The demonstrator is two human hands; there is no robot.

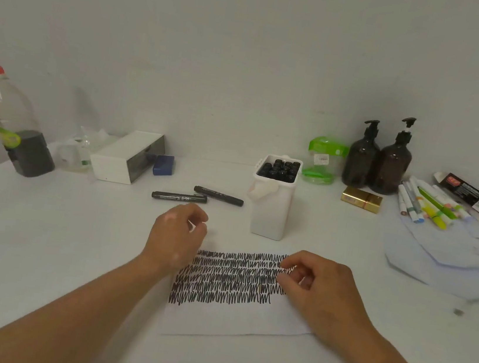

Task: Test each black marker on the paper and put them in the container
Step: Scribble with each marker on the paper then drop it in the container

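Two capped black markers lie on the white table beyond my hands: one (179, 197) on the left, the other (218, 195) angled toward the container. The white container (270, 213) stands upright, packed with several black markers (280, 168). A white paper (231, 318) covered in rows of black scribble lies in front of me. My left hand (177, 234) hovers at the paper's upper left corner, fingers loosely curled and apart, holding nothing, just short of the nearer marker. My right hand (319, 285) rests on the paper's right side, fingers curled, empty.
A water bottle (12, 121) stands far left beside a white box (126, 157) and a blue block (163, 165). Two dark pump bottles (376, 160), a green jar (324, 159), a gold box (361, 199), coloured pens (427, 204) and a pale cloth (449, 257) crowd the right.
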